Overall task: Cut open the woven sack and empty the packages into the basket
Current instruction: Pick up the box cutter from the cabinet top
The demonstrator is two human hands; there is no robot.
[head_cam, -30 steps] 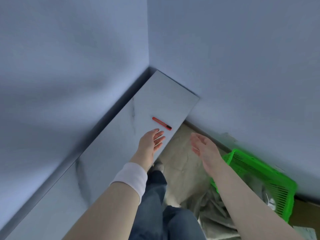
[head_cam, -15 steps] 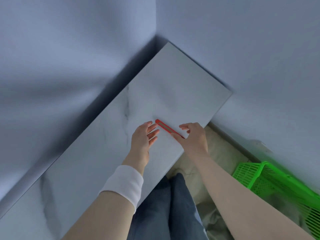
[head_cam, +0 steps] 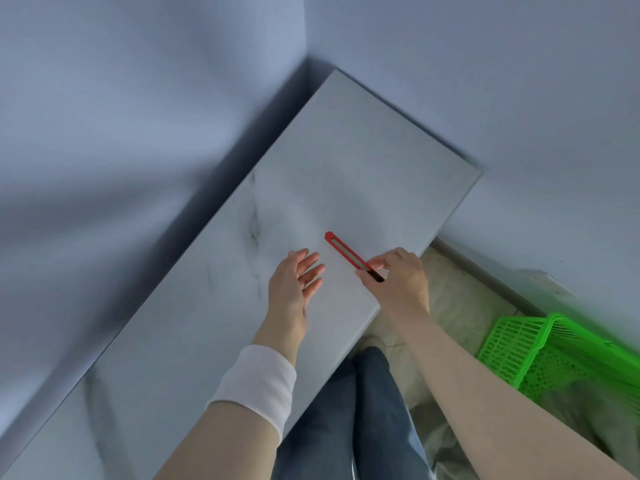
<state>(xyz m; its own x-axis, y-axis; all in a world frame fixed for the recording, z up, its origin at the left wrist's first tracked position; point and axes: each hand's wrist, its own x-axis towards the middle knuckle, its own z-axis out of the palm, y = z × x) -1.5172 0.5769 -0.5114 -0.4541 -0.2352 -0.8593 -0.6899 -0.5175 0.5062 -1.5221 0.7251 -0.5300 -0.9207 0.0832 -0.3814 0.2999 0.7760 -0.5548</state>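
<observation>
Grabbing step: right hand (head_cam: 398,284) pinches red utility knife (head_cam: 346,252) on desk (head_cam: 346,161); left hand (head_cam: 294,282) beside, fingers spread, empty. Next: lift, push blade out

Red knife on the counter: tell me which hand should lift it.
Right. The right hand pinches the knife at its near end, by the counter edge. The left hand is open beside the knife, apart from it.

Left hand (head_cam: 294,284) fingers straight, right hand (head_cam: 403,280) pinching cutter (head_cam: 343,250)
</observation>
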